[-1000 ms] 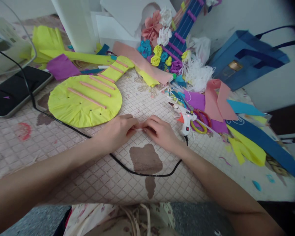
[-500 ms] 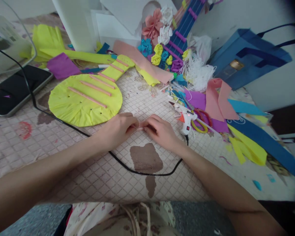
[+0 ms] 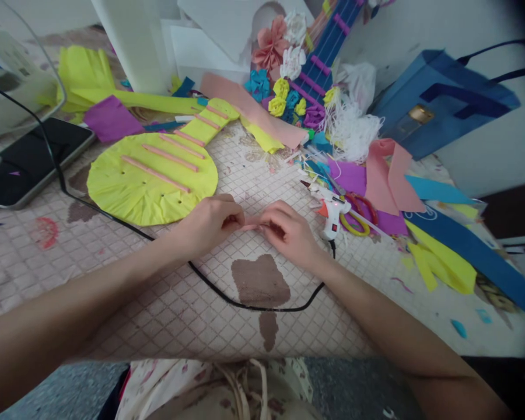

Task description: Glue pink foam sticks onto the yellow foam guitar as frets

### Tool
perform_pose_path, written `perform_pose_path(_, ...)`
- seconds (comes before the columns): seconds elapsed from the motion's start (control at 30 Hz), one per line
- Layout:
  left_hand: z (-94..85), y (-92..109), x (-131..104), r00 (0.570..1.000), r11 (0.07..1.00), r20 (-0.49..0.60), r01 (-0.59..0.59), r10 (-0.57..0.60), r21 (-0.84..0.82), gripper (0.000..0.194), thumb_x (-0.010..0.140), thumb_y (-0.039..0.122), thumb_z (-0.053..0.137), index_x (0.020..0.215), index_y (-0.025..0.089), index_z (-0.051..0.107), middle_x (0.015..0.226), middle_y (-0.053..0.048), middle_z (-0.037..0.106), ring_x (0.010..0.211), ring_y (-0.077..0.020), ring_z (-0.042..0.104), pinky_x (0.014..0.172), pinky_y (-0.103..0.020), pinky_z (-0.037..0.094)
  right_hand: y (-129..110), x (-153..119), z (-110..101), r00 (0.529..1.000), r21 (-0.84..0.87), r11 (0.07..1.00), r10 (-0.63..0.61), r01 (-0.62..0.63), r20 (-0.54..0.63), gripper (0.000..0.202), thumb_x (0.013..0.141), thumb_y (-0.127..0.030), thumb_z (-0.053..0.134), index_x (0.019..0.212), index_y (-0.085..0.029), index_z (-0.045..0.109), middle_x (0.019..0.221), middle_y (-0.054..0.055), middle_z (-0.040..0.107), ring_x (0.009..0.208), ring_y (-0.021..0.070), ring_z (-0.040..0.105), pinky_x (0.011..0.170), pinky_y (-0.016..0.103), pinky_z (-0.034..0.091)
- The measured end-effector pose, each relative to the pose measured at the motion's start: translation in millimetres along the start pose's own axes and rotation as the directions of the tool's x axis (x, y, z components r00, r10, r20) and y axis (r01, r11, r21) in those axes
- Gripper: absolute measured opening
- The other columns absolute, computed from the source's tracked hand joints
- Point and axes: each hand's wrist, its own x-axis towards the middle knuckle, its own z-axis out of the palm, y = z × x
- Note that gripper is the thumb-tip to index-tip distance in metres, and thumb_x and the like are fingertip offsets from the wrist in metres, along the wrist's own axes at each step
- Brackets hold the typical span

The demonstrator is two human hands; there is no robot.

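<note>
Between my two hands runs a thin strip of pink paper (image 3: 251, 225), pinched at both ends above the tablecloth. My left hand (image 3: 214, 224) has its fingers closed on one end, and my right hand (image 3: 286, 230) grips the other. Beyond my left hand lies a yellow paper-covered guitar shape (image 3: 153, 201), flat on the table, with several pink rolled sticks (image 3: 170, 157) across its body and neck. To the right of my right hand rests a white glue gun (image 3: 332, 213), close to red and yellow scissors (image 3: 359, 219).
A black cable (image 3: 245, 304) loops across the cloth under my forearms. On the left is a dark phone-like device (image 3: 30, 163). Paper flowers (image 3: 271, 44), a blue guitar neck (image 3: 319, 67), white string (image 3: 354, 131), a blue bag (image 3: 437, 105) and crepe paper scraps (image 3: 441, 256) crowd the back and right.
My hands have drawn slightly apart, and more of the pink strip shows between them. The yellow guitar shape and glue gun have stayed put.
</note>
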Motion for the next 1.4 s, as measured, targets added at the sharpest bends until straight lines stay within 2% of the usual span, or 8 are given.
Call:
perform_pose_path(0.07,0.2,0,1,1.0,1.0,0.002,0.013,-0.013,-0.012,0.011,0.076,0.011,0.056,0.071,0.014,0.066,0.071,-0.003,0.061,0.068,-0.0138,0.055,0.062,-0.025,0.041,1,-2,2,0.998,-0.03,0.998,-0.047,0.048,0.032,0.014,0.089,-0.014,0.046,0.089,-0.021,0.058,0.092,0.004,0.056,0.086,0.0158,0.056,0.072,0.029,0.046)
perform_pose_path(0.17,0.2,1,1,1.0,1.0,-0.001,0.023,-0.023,-0.013,0.011,0.076,0.014,0.057,0.07,0.014,0.066,0.069,-0.003,0.062,0.068,-0.0136,0.055,0.062,-0.024,0.041,2,-3,5,0.997,-0.077,0.996,-0.043,0.048,0.068,0.016,0.092,-0.02,0.045,0.09,-0.021,0.061,0.093,0.005,0.058,0.087,0.0164,0.057,0.072,0.029,0.046)
perform_pose_path(0.43,-16.1,5,-1,0.997,0.997,-0.016,0.071,-0.071,0.018,0.01,0.078,0.014,0.056,0.075,0.014,0.066,0.071,-0.002,0.062,0.064,-0.012,0.055,0.059,-0.022,0.04,6,-3,7,0.995,-0.101,0.995,0.011,-0.001,0.094,0.019,0.093,-0.02,0.044,0.093,-0.021,0.063,0.095,0.005,0.06,0.088,0.0169,0.057,0.074,0.03,0.046)
perform_pose_path(0.53,-19.9,11,-3,0.999,0.999,-0.023,0.023,-0.022,0.047,0.006,0.078,0.015,0.059,0.076,0.014,0.064,0.075,-0.003,0.062,0.067,-0.0129,0.056,0.061,-0.023,0.041,6,-3,8,0.996,-0.101,0.995,0.002,0.007,0.084,0.019,0.093,-0.021,0.044,0.096,-0.019,0.063,0.096,0.006,0.06,0.087,0.0165,0.057,0.072,0.029,0.046)
perform_pose_path(0.67,-11.3,16,-6,0.996,0.985,0.033,-0.092,0.088,0.143,0.009,0.081,0.012,0.055,0.077,0.014,0.062,0.08,-0.005,0.061,0.078,-0.0171,0.056,0.068,-0.027,0.043,5,-3,7,0.996,-0.116,0.993,0.002,0.009,0.088,0.019,0.093,-0.021,0.043,0.094,-0.019,0.062,0.097,0.006,0.059,0.086,0.0166,0.056,0.071,0.029,0.045)
perform_pose_path(0.8,-2.2,13,-9,0.991,0.97,0.054,-0.132,0.123,0.204,0.012,0.084,0.01,0.051,0.077,0.014,0.06,0.08,-0.006,0.06,0.081,-0.0181,0.055,0.07,-0.029,0.043,4,-2,6,0.994,-0.121,0.993,0.021,-0.008,0.107,0.018,0.093,-0.02,0.043,0.091,-0.019,0.061,0.094,0.006,0.058,0.085,0.0165,0.055,0.07,0.029,0.044)
perform_pose_path(1.17,-3.2,9,-7,0.998,0.981,0.039,-0.063,0.057,0.182,0.017,0.081,0.008,0.05,0.07,0.014,0.061,0.071,-0.004,0.061,0.072,-0.0163,0.056,0.065,-0.027,0.042,6,-2,7,0.998,-0.047,0.998,0.038,-0.036,0.041,0.011,0.091,-0.019,0.047,0.092,-0.022,0.058,0.095,0.004,0.058,0.088,0.0166,0.056,0.074,0.029,0.045)
perform_pose_path(1.4,-4.5,6,-6,0.998,0.982,0.041,-0.046,0.039,0.185,0.013,0.08,0.009,0.052,0.071,0.013,0.061,0.07,-0.004,0.06,0.069,-0.0152,0.055,0.063,-0.026,0.041,5,-2,6,0.998,-0.062,0.998,0.027,-0.024,0.055,0.012,0.091,-0.019,0.047,0.091,-0.022,0.058,0.094,0.004,0.058,0.088,0.0163,0.056,0.074,0.029,0.045)
